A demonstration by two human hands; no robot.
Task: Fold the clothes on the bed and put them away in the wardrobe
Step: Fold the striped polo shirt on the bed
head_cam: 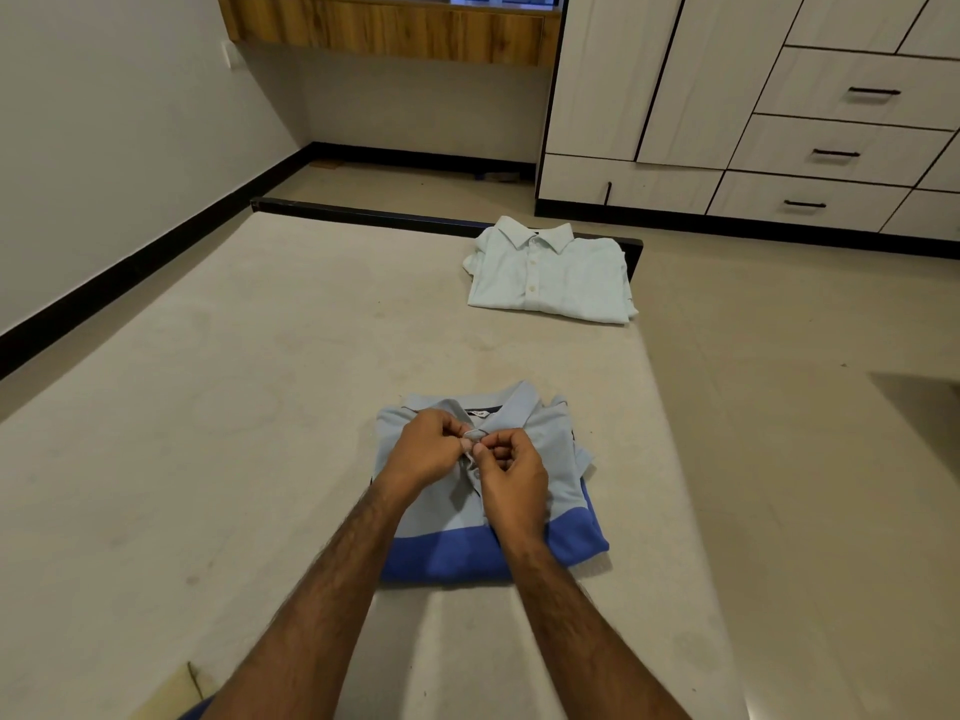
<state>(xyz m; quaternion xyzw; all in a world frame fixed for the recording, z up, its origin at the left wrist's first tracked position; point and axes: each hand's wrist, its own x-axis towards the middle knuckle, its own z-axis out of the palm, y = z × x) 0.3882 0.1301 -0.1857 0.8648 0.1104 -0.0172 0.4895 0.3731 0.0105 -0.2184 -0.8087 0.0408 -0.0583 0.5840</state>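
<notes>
On the flat beige bed (pixel 260 407), both hands (pixel 470 452) pinch the folded knit polo's (pixel 550 449) soft placket

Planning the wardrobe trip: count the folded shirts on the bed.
2. A pale white button-up shirt lies at the bed's far right corner; a light-blue polo shirt lies nearer, its placket pinched by the left hand and right hand. None looks hidden.

Folded grey-and-blue polo shirt (pixel 545 470) on the near bed (pixel 208 407), folded pale button shirt (pixel 550 272) by its far edge
</notes>
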